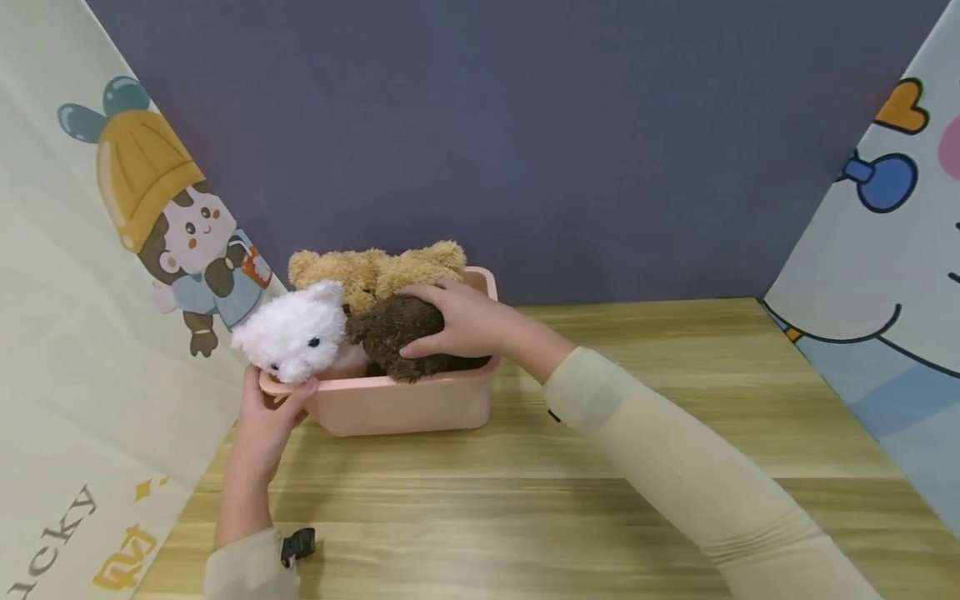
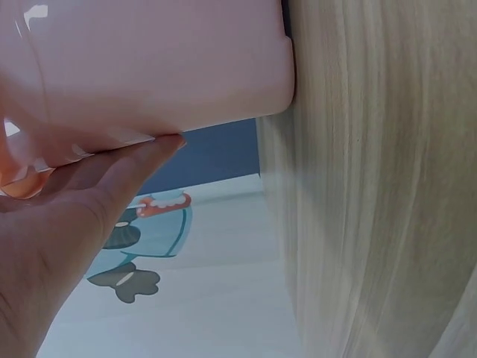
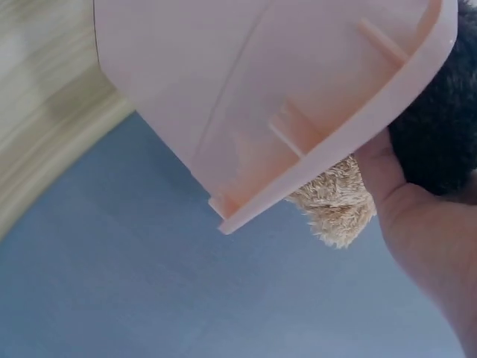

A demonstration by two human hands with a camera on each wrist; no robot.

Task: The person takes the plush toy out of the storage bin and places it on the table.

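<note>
A pink plastic bin [image 1: 405,408] stands against the back wall with plush toys in it. My left hand [image 1: 268,408] grips its left end at the rim, thumb near the front corner and fingers along the outer wall. A white plush toy [image 1: 292,333] with black eyes leans over that end, right above the hand. My right hand [image 1: 465,321] holds a dark brown plush toy [image 1: 397,329] inside the bin, fingers and thumb spread round it. Behind it lies a tan plush toy [image 1: 360,271], its fur also showing past the bin's rim in the right wrist view.
The bin rests on a wood-grain table [image 1: 600,508]. A dark grey-blue panel [image 1: 525,150] rises behind it. Printed side panels stand left, with a cartoon child [image 1: 191,225], and right, with a blue shape [image 1: 888,183]. A black strap piece [image 1: 298,546] shows by the left sleeve.
</note>
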